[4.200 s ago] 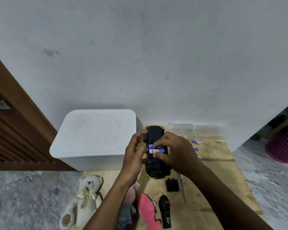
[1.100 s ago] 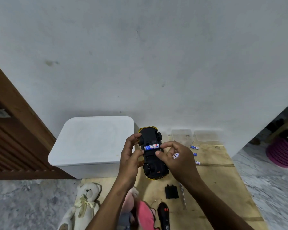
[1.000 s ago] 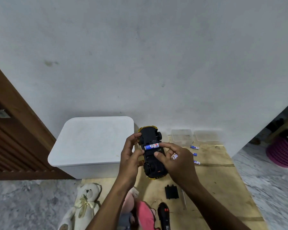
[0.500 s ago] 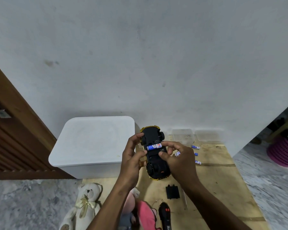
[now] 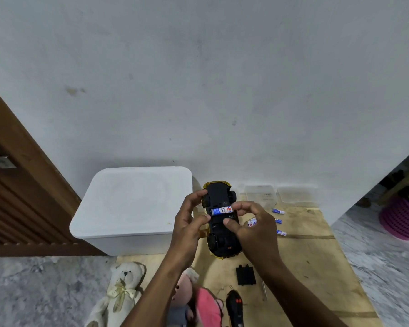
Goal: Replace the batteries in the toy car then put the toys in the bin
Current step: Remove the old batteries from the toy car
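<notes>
The toy car (image 5: 219,197) is belly-up in the air over the wooden board (image 5: 305,256), just right of the lidded white bin (image 5: 132,204), with its long axis running near to far. The left hand (image 5: 189,223) grips its left flank, thumb on the open compartment's edge. One battery (image 5: 221,210) lies in the far slot, set crosswise – left to right, square to the car's length.

The right hand (image 5: 253,230) is the nearer one to the work. Its index fingertip rests on that battery's right end, its thumb sits on the empty slot just nearer, and its lower fingers curl round a second battery (image 5: 252,223).

That cell probably has to turn crosswise too and drop into the near slot – directly under the thumb. The spare batteries (image 5: 278,211) lie on the board to the right, and the black battery cover (image 5: 245,275) lies near, below the car.
</notes>
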A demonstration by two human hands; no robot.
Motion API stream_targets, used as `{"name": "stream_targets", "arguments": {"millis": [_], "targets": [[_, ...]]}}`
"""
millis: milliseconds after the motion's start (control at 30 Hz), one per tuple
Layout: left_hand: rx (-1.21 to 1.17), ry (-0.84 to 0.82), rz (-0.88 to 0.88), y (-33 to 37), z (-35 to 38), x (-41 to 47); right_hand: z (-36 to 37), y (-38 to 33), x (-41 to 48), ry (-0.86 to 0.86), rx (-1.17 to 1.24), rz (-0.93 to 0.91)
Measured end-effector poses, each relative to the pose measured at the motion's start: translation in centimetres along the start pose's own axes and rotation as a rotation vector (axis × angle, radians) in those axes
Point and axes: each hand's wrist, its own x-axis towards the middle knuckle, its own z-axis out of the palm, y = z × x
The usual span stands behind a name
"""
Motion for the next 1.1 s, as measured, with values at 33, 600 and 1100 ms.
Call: {"name": "stream_targets", "arguments": {"millis": [33, 600, 1100], "targets": [[-0.003, 0.006, 0.0, 0.0, 0.0, 0.0, -0.1, 0.0, 0.1, 0.01, -0.008, 0.007], [0.004, 0.004, -0.035, -0.2, 0.1, 0.1, -0.1, -0.5, 0.5, -0.02, 0.031, -0.052], [0.028, 0.021, -0.07, -2.9, 0.5, 0.8, -2.5, -0.9, 2.6, -0.003, 0.869, 0.574]]}}
